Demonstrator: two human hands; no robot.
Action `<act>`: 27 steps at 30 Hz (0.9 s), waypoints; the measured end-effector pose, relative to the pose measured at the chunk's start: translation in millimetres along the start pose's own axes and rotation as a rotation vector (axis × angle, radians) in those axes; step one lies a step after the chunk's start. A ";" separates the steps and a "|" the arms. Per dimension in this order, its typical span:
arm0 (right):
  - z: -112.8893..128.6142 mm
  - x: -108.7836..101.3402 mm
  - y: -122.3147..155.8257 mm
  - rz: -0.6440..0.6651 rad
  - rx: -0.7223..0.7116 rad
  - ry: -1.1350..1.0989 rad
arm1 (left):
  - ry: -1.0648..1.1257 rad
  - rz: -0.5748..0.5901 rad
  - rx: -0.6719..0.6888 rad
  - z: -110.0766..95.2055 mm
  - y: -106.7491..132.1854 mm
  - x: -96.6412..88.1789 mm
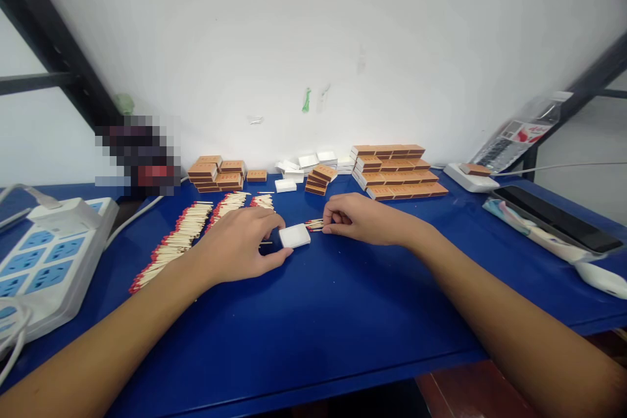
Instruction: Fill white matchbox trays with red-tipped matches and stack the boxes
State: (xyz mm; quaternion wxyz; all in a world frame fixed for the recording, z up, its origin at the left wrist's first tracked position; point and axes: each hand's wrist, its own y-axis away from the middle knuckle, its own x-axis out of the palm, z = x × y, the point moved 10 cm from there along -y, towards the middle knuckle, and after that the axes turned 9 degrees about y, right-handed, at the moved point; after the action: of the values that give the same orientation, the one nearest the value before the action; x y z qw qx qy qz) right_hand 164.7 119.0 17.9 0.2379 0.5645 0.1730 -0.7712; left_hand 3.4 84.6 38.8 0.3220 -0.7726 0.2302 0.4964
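Observation:
A small white matchbox tray [294,235] lies on the blue table between my hands. My left hand [240,241] steadies it, thumb at its near left corner and index finger at its far left edge. Just to the right, my right hand [355,217] pinches a small bunch of matches [314,225], whose red heads point left, close to the tray. Long rows of loose matches [183,232] with red heads lie left of and behind my left hand, which partly covers them. One match [266,243] shows beneath its fingers.
Stacked brown matchboxes [399,173] stand at the back right, with more boxes [215,173] at the back left. White trays [308,161] sit between them. A power strip [63,261] is at the left; a phone [553,215], a plastic bottle [524,134] and a white adapter [470,177] are at the right.

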 end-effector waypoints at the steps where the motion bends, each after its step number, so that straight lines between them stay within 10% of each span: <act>1: 1.1 -0.9 -0.2 -0.011 -0.009 0.004 | -0.003 -0.002 0.002 0.0 0.1 0.2; 27: 9.2 0.0 -5.0 -0.084 -0.093 0.027 | -0.001 0.027 -0.037 2.2 0.2 -0.1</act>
State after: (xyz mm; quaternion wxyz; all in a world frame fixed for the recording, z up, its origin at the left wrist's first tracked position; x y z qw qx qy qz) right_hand 154.6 118.1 20.6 0.2290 0.5554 0.2351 -0.7641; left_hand 1.8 86.1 38.2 0.3011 -0.7751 0.2312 0.5052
